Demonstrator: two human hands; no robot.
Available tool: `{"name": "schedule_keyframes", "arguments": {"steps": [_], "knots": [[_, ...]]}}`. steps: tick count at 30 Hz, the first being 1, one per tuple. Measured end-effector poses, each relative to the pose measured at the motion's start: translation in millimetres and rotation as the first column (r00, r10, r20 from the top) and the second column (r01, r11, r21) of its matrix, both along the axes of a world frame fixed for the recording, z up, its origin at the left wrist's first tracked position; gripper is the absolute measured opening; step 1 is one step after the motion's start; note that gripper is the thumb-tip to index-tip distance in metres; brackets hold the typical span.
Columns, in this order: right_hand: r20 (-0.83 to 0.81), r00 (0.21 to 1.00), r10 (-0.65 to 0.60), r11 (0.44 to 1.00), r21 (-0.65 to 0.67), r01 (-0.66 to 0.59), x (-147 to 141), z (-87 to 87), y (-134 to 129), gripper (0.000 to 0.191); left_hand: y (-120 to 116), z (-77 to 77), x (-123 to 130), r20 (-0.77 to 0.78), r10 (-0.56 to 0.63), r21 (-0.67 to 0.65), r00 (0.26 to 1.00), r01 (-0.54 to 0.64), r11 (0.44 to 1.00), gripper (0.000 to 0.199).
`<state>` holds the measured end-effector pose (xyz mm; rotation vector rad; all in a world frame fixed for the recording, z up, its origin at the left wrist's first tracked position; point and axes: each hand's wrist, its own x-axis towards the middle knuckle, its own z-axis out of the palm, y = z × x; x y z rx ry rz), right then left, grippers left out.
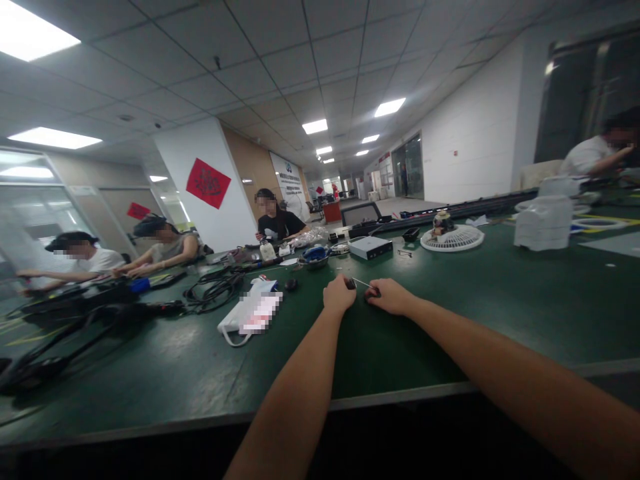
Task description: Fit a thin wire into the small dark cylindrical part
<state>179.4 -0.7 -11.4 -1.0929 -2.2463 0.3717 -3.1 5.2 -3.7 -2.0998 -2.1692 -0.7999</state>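
No wording legible for sure. Red diamond-shaped sheet (209, 183) on white pillar (180, 143): large dark brush-style characters, unreadable. Smaller red sheet (139, 211) further left, dark marks, too blurred. White wall sign (291, 187) behind the seated person in black: blue logo (289, 167) over lines of dark characters, too small to read. White bag (239, 315) on worktop (480, 293): pinkish printed patch (261, 312), pixelated out.

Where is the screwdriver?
Just right of centre in the head view: the screwdriver is in the right hand, pointing toward the left hand.
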Motion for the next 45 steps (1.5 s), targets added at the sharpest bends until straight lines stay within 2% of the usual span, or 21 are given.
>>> {"name": "schedule_keyframes", "arguments": {"steps": [3,7,13,16,19,28,35,41,45], "knots": [[-0.056,0.998,-0.009,1.000,0.019,0.010,2,-0.4,3,0.030,0,-0.4,1,-0.018,-0.058,0.002,0.998,0.058,0.998,0.025],[-0.178,0.981,-0.077,0.995,0.056,0.088,9,2.1,9,0.033,-1,0.6,4,-0.046,-0.174,0.028,0.984,0.175,0.984,0.031],[-0.295,0.942,-0.161,0.980,0.065,0.188,15,3.5,15,0.036,-10,9.5,14,-0.119,-0.385,0.069,0.915,0.395,0.916,0.032],[-0.312,0.931,-0.191,0.976,0.037,0.213,16,2.2,17,0.035,-15,14.6,18,-0.151,-0.431,0.088,0.890,0.446,0.891,0.031],[-0.322,0.921,-0.219,0.973,-0.001,0.231,17,0.8,19,0.037,-18,18.3,19,-0.169,-0.445,0.094,0.879,0.464,0.881,0.032],[-0.336,0.916,-0.218,0.971,-0.171,0.168,18,-7.2,26,0.045,-24,24.0,19,-0.190,-0.477,0.064,0.858,0.496,0.866,0.034],[-0.360,0.904,-0.230,0.945,-0.306,0.118,19,-9.7,26,0.048,-19,21.5,15,-0.207,-0.571,0.098,0.794,0.598,0.796,0.029],[-0.369,0.897,-0.242,0.925,-0.366,0.100,15,-3.1,18,0.041,-22,22.5,20,-0.161,-0.520,0.133,0.839,0.541,0.831,0.025],[-0.397,0.883,-0.249,0.885,-0.463,0.042,10,1.9,12,0.036,-25,23.3,24,-0.145,-0.476,0.145,0.867,0.494,0.857,0.022]]}}
